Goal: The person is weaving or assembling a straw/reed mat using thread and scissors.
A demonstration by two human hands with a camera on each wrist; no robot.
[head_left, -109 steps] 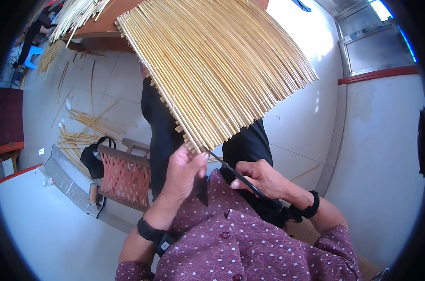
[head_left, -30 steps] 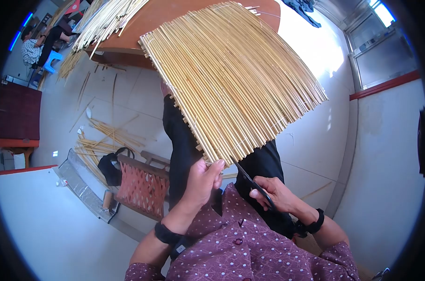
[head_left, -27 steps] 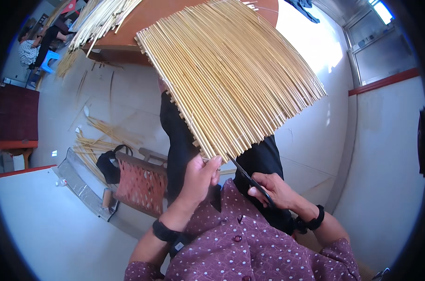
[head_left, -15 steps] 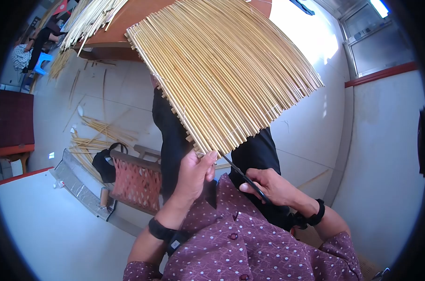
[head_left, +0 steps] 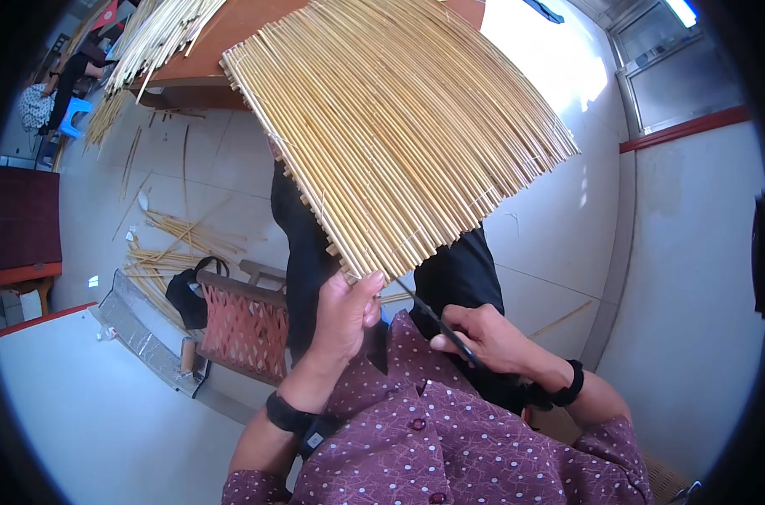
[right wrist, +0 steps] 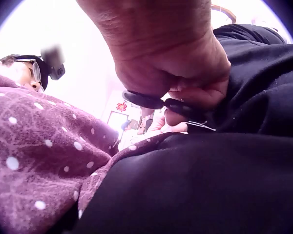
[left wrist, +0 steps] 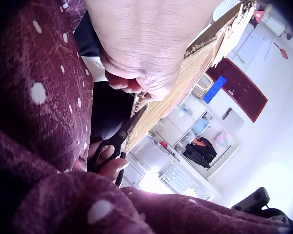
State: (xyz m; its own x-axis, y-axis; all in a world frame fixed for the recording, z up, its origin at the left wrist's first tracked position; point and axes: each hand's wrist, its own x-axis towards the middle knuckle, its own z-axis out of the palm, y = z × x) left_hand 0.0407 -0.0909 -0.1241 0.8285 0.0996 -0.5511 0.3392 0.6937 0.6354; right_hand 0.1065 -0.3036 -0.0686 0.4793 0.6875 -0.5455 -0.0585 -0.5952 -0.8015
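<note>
A mat of thin golden reed stalks (head_left: 407, 126), tied with pale thread, slopes away from the person's lap. My left hand (head_left: 345, 313) pinches its near left corner, thumb on top. In my right hand (head_left: 486, 337) are black-handled scissors (head_left: 437, 318), their blades pointing at the mat's near edge, just right of the left thumb. The left wrist view shows the scissors' pivot and handles (left wrist: 118, 140) below the left hand (left wrist: 141, 48), with right-hand fingers in the loops. In the right wrist view the right hand (right wrist: 171, 63) grips the handle loops (right wrist: 144, 100).
Behind the mat's far end stands a brown table (head_left: 205, 71) with a pile of pale stalks (head_left: 159, 42). Loose stalks (head_left: 184, 231) lie on the floor beside a low chair with red webbing (head_left: 243, 328). Another person sits at the far left near a blue stool (head_left: 75, 116).
The head view has shifted a little. Since 3.6 s ago the scissors have moved slightly right along the mat's edge, away from the left thumb. Both hands keep their hold.
</note>
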